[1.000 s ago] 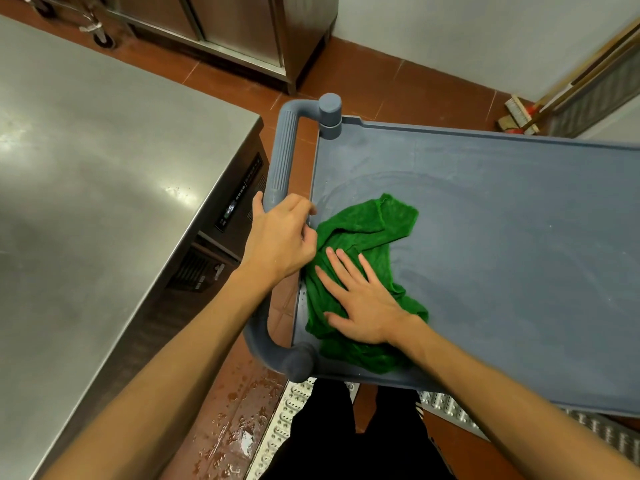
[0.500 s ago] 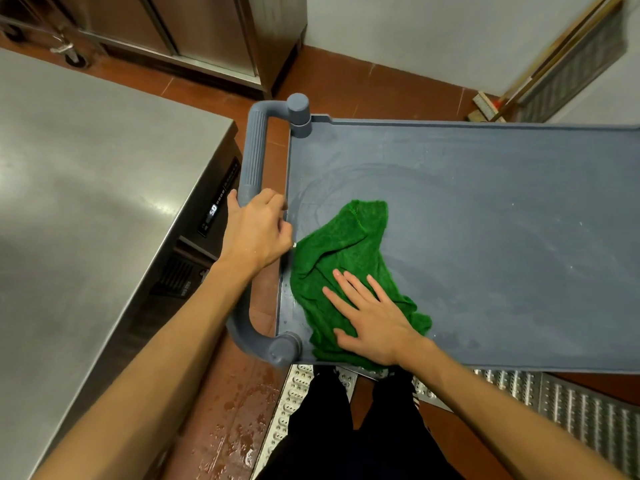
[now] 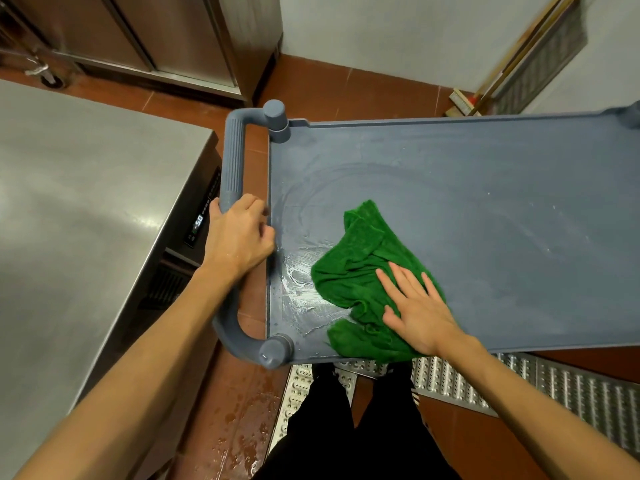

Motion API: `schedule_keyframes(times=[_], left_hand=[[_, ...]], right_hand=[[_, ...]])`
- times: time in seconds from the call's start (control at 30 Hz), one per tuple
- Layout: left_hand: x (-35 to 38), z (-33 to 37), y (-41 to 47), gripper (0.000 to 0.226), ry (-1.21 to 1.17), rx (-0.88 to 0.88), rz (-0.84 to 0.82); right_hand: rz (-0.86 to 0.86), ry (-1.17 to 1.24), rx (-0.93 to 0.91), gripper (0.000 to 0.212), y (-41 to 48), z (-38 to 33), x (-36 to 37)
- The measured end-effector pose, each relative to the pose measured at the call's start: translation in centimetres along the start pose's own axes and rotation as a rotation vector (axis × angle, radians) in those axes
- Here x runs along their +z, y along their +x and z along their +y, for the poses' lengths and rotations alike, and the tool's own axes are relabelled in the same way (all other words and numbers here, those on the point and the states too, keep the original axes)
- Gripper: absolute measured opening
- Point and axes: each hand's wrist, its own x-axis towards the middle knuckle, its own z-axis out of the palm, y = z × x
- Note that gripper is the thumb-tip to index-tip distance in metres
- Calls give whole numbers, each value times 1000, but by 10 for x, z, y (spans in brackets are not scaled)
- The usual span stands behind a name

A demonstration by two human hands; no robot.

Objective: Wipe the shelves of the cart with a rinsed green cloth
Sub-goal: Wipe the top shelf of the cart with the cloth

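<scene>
The grey-blue cart's top shelf (image 3: 485, 209) fills the middle and right of the view. A crumpled green cloth (image 3: 360, 268) lies on its near left part. My right hand (image 3: 419, 310) rests flat on the cloth's right side, fingers spread, pressing it onto the shelf. My left hand (image 3: 239, 237) is wrapped around the cart's ribbed handle (image 3: 234, 161) at the left end. Wet foamy streaks (image 3: 301, 285) show on the shelf left of the cloth.
A stainless steel counter (image 3: 86, 220) stands close on the left, with a steel cabinet (image 3: 166, 36) behind. A metal floor grate (image 3: 554, 386) runs under the cart's near edge. The red tile floor (image 3: 239, 427) is wet near my legs. Brooms (image 3: 485, 88) lean at the back right.
My right hand has slid the green cloth to the right along the shelf's near edge, leaving wet streaks by the handle. The left hand keeps its grip on the handle.
</scene>
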Motion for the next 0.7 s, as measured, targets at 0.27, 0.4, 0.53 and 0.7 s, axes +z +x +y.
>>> schedule_keyframes(times=[0.27, 0.4, 0.53, 0.7], left_hand=[[1, -2, 1, 19, -17, 11, 22], [1, -3, -1, 23, -35, 29, 39], [0, -3, -2, 19, -74, 53, 74], [0, -7, -6, 25, -202, 87, 139]], right_hand=[[-17, 34, 230, 76, -40, 98, -2], [-6, 109, 168, 69, -47, 111, -9], [234, 379, 109, 53, -46, 117, -12], [535, 353, 104, 44, -44, 118, -5]])
